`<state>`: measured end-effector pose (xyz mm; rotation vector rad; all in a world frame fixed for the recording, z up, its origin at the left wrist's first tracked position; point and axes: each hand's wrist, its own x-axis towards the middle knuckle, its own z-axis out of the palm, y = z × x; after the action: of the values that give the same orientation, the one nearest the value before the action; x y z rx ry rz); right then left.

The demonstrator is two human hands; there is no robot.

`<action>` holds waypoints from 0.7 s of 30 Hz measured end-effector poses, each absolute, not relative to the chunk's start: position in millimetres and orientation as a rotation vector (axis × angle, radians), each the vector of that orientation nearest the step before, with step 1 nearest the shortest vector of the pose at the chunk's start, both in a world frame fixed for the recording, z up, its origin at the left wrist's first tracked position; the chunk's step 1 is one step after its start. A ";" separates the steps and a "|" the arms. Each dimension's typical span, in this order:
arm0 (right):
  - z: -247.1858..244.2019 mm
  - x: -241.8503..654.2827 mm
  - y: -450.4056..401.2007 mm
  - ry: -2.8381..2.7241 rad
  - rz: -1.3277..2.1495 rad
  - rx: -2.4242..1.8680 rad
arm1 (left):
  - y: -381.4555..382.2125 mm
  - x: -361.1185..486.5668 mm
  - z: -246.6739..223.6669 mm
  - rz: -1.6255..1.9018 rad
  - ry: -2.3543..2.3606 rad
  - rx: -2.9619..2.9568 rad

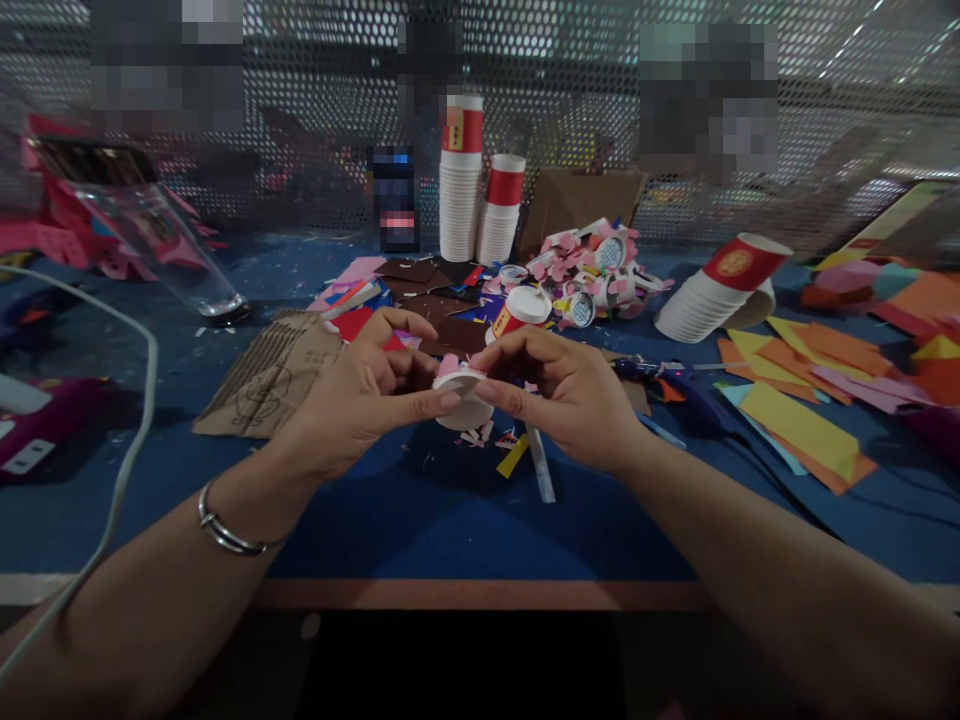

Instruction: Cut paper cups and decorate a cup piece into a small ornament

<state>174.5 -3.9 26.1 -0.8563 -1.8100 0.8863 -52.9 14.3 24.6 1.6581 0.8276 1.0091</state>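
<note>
Between my two hands, above the blue table, I hold a small white round paper piece [463, 408] with pink bits at its far edge; it looks like the bottom part of a paper cup. My left hand [367, 395] pinches its left side with the thumb in front. On its right side, the thumb and fingers of my right hand [559, 395] close on it. Just beyond stands a red and white paper cup [521, 308], tilted. Below the hands lie paper scraps, a yellow strip [513, 456] and a whitish strip [541, 465].
Stacked paper cups [460, 205] stand at the back, beside a pile of pink and white paper pieces [592, 265]. A glass bottle [180, 250] and corrugated cardboard [262, 375] are left. Rightward lie tilted cups [697, 300], a dark glue gun [682, 390] with cord, and coloured paper [802, 425].
</note>
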 end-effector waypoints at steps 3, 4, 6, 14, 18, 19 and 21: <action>25.4 174.2 -3.1 -1.795 0.852 -0.878 | 13.0 -51.6 23.9 1.094 0.817 1.567; 24.9 174.0 -2.8 -1.787 0.853 -0.874 | 12.1 -51.0 23.7 1.114 0.819 1.575; 23.6 173.8 -2.3 -1.771 0.865 -0.859 | 9.2 -49.7 23.3 1.129 0.841 1.587; 21.8 173.3 -1.2 -1.765 0.871 -0.825 | -3.6 -45.5 22.9 1.160 1.010 1.539; 22.3 172.0 -2.2 -1.768 0.873 -0.838 | -5.1 -44.3 25.1 1.189 1.078 1.553; 22.4 171.6 -2.6 -1.764 0.878 -0.835 | -5.5 -44.2 25.8 1.194 1.086 1.555; 22.3 171.0 -3.2 -1.759 0.891 -0.836 | -6.3 -44.1 27.0 1.199 1.096 1.558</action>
<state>171.0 -3.2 22.3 -0.8359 -1.7593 0.8906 -44.1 -6.3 27.0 1.5579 1.0960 1.1988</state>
